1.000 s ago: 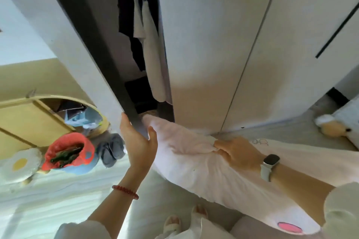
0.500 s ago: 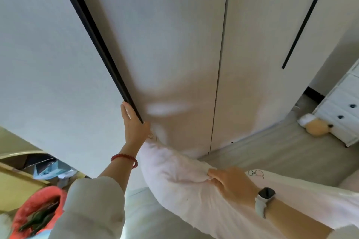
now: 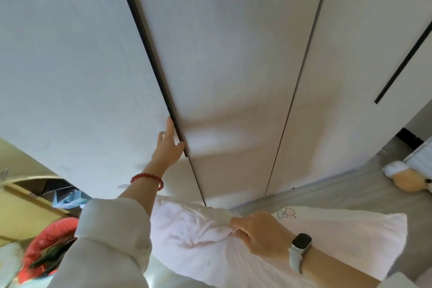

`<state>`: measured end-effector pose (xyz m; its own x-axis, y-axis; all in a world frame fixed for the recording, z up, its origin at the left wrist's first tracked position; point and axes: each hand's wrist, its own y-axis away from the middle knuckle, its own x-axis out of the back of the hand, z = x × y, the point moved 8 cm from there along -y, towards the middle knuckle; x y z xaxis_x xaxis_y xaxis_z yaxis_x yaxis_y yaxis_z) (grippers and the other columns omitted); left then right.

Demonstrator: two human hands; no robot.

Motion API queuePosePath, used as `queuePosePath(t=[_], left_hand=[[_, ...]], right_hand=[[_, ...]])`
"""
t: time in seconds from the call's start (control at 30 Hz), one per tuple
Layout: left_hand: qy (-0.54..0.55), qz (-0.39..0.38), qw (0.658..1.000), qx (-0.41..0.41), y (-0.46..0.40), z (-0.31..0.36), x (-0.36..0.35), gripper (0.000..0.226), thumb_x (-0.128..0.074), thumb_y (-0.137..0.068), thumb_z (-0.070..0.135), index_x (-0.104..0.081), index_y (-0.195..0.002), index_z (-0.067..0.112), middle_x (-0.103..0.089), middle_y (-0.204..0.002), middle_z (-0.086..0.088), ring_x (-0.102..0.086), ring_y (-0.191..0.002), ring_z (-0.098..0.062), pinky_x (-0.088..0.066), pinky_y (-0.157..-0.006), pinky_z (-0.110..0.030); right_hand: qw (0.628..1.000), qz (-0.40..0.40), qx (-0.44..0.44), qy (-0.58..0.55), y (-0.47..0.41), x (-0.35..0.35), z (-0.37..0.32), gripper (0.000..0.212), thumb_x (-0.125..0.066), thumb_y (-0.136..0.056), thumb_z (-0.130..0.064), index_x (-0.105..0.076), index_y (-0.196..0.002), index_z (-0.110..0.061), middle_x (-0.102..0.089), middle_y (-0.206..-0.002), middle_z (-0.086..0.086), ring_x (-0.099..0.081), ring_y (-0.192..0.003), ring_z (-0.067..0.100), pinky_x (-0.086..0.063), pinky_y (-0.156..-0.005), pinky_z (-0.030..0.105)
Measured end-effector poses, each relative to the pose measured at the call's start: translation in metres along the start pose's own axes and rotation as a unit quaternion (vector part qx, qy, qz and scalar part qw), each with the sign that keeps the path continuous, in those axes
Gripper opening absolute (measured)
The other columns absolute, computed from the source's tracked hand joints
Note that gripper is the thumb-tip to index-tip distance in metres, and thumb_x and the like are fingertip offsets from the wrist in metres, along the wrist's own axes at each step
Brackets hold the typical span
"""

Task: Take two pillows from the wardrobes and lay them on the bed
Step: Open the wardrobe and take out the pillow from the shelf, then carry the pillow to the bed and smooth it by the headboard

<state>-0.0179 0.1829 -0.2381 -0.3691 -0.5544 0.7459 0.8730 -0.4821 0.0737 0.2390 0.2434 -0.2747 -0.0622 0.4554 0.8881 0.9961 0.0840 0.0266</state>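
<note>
Right now I see my left hand (image 3: 168, 147) laid flat against the pale wardrobe door (image 3: 77, 77), fingers straight and relaxed, their tips beside the thin black handle strip (image 3: 149, 47) that runs down the door's edge. It grasps nothing. A string of round red beads (image 3: 147, 177) circles that wrist, and a soft cream sleeve (image 3: 109, 236) bunches below it.

My right hand (image 3: 259, 234) clenches a fistful of the pillow (image 3: 201, 248), gathering the cloth into deep radiating creases. That pillow is plump, long and pale pink, with a slightly fuzzy cotton look and a small outlined doodle printed near its upper edge; it hangs in front of me, low against the wardrobe front, held off the grey wood-grain floor (image 3: 350, 192). A rounded dark-faced watch (image 3: 301, 242) on a light rubbery band sits on that wrist.

All the matte doors with their faint grain are closed, split by narrow dark seams. At lower left I make out a yellow wooden frame (image 3: 25, 208) and a red knobbly basket (image 3: 49, 241). A tan plush toy (image 3: 406, 177) lies on the floor at far right.
</note>
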Motion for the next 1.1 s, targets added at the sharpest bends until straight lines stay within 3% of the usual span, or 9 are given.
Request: queuePosePath(t=[0.07,0.13,0.23,0.33,0.53,0.8,0.9,1.0,1.1], left_hand=[[-0.038,0.131,0.990,-0.028,0.006,0.009,0.033,0.049,-0.048,-0.091,0.018,-0.036,-0.138,0.019,-0.049,-0.132,-0.012,-0.052,-0.114,-0.033,-0.045,-0.089,-0.040],[-0.034,0.214,0.974,-0.067,0.008,0.028,0.055,0.035,-0.054,-0.089,0.029,-0.055,-0.119,0.012,-0.055,-0.120,-0.010,-0.058,-0.100,-0.029,-0.047,-0.079,-0.037],[-0.090,0.247,0.962,-0.069,-0.003,0.053,0.071,0.030,-0.051,-0.089,0.038,-0.059,-0.094,0.010,-0.062,-0.089,-0.007,-0.058,-0.079,-0.028,-0.044,-0.064,-0.034],[-0.118,0.252,0.960,-0.039,-0.015,0.056,0.080,0.029,-0.043,-0.092,0.029,-0.059,-0.080,0.009,-0.058,-0.073,-0.008,-0.054,-0.068,-0.031,-0.038,-0.060,-0.033],[-0.154,0.223,0.962,-0.042,-0.032,0.054,0.088,0.033,-0.046,-0.091,0.040,-0.064,-0.092,0.013,-0.066,-0.093,-0.013,-0.057,-0.091,-0.034,-0.037,-0.078,-0.039],[-0.091,-0.032,0.987,-0.129,0.073,-0.032,0.024,0.031,-0.055,-0.088,0.036,-0.060,-0.114,0.019,-0.066,-0.114,-0.001,-0.059,-0.107,-0.023,-0.044,-0.095,-0.042],[-0.111,-0.043,0.985,-0.128,0.132,-0.086,0.025,0.039,-0.050,-0.087,0.047,-0.058,-0.119,0.025,-0.062,-0.123,0.004,-0.051,-0.119,-0.018,-0.030,-0.107,-0.041],[-0.153,-0.022,0.981,-0.121,0.169,-0.133,0.051,0.070,-0.034,-0.075,0.072,-0.050,-0.127,0.028,-0.053,-0.133,0.009,-0.037,-0.130,-0.015,-0.012,-0.113,-0.044],[-0.177,0.007,0.979,-0.099,0.195,-0.180,0.092,0.076,-0.035,-0.071,0.074,-0.043,-0.132,0.030,-0.050,-0.133,0.006,-0.034,-0.132,-0.019,-0.010,-0.112,-0.054]], right_hand=[[1.000,-0.003,0.003,0.005,-0.009,-0.003,-0.005,0.014,-0.040,-0.089,-0.021,-0.053,-0.093,-0.019,-0.070,-0.084,0.008,-0.053,-0.062,0.029,-0.022,-0.050,0.028],[1.000,0.004,-0.005,0.004,-0.015,-0.006,-0.008,0.015,-0.039,-0.089,-0.024,-0.052,-0.093,-0.021,-0.070,-0.085,0.008,-0.056,-0.066,0.029,-0.025,-0.055,0.028],[1.000,0.013,-0.020,-0.014,-0.020,-0.010,-0.011,0.015,-0.039,-0.090,-0.029,-0.053,-0.094,-0.024,-0.071,-0.086,0.007,-0.059,-0.070,0.028,-0.028,-0.057,0.027],[0.999,0.029,-0.031,-0.016,-0.026,-0.009,-0.011,0.015,-0.040,-0.090,-0.029,-0.053,-0.096,-0.023,-0.071,-0.087,0.010,-0.059,-0.075,0.032,-0.029,-0.058,0.028],[0.997,0.054,-0.041,-0.034,-0.035,0.003,-0.014,0.012,-0.044,-0.091,-0.026,-0.053,-0.086,-0.019,-0.068,-0.073,0.011,-0.053,-0.059,0.029,-0.024,-0.052,0.027],[0.999,0.038,0.013,0.013,-0.068,-0.006,-0.042,0.011,-0.047,-0.092,-0.021,-0.053,-0.086,-0.014,-0.069,-0.075,0.012,-0.059,-0.064,0.034,-0.026,-0.056,0.027],[0.997,0.031,0.060,0.032,-0.089,-0.012,-0.073,0.008,-0.051,-0.090,-0.019,-0.057,-0.087,-0.014,-0.070,-0.071,0.010,-0.060,-0.059,0.030,-0.025,-0.054,0.024],[0.991,0.027,0.122,0.040,-0.118,-0.022,-0.120,0.008,-0.053,-0.088,-0.017,-0.060,-0.087,-0.013,-0.070,-0.067,0.009,-0.059,-0.052,0.029,-0.022,-0.047,0.022],[0.981,0.014,0.188,0.040,-0.152,-0.043,-0.183,0.009,-0.052,-0.087,-0.016,-0.060,-0.085,-0.012,-0.068,-0.064,0.010,-0.056,-0.048,0.029,-0.026,-0.048,0.023]])
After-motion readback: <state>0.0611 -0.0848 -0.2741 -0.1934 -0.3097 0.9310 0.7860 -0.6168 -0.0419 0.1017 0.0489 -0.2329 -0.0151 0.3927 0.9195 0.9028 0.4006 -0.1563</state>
